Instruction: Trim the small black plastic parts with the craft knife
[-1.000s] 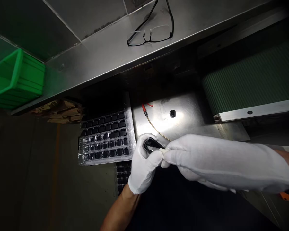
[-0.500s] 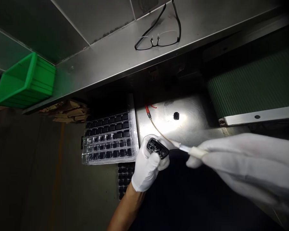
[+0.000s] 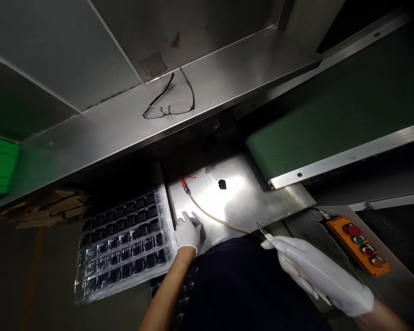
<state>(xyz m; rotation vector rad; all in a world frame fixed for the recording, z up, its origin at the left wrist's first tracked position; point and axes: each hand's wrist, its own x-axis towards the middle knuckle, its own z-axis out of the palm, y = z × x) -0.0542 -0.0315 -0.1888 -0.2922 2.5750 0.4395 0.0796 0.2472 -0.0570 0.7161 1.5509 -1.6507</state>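
Observation:
My left hand (image 3: 187, 233), in a white glove, rests at the left of the metal worktop (image 3: 241, 209), beside the edge of a clear plastic tray (image 3: 124, 248) of black parts. Its fingers are spread and no part shows in them. In my gloved right hand (image 3: 296, 259) is a craft knife (image 3: 268, 236) with a pale handle; the thin blade points up and left over the worktop's front edge. A small black piece (image 3: 222, 184) lies on the worktop. Left of it is a red air gun (image 3: 183, 182) with a yellowish hose (image 3: 210, 215).
Eyeglasses (image 3: 169, 110) lie on a steel ledge (image 3: 117, 124) along the back. At right are a green conveyor belt (image 3: 331, 110) and an orange control box (image 3: 359, 246) with buttons. A green bin (image 3: 0, 165) stands at far left, with brown paper-like material (image 3: 55, 209) below the ledge.
My left hand has let go of the black plastic housing and moved down-left to the tray's edge. My right hand, still with the knife, has drawn back from it. The view has shifted right.

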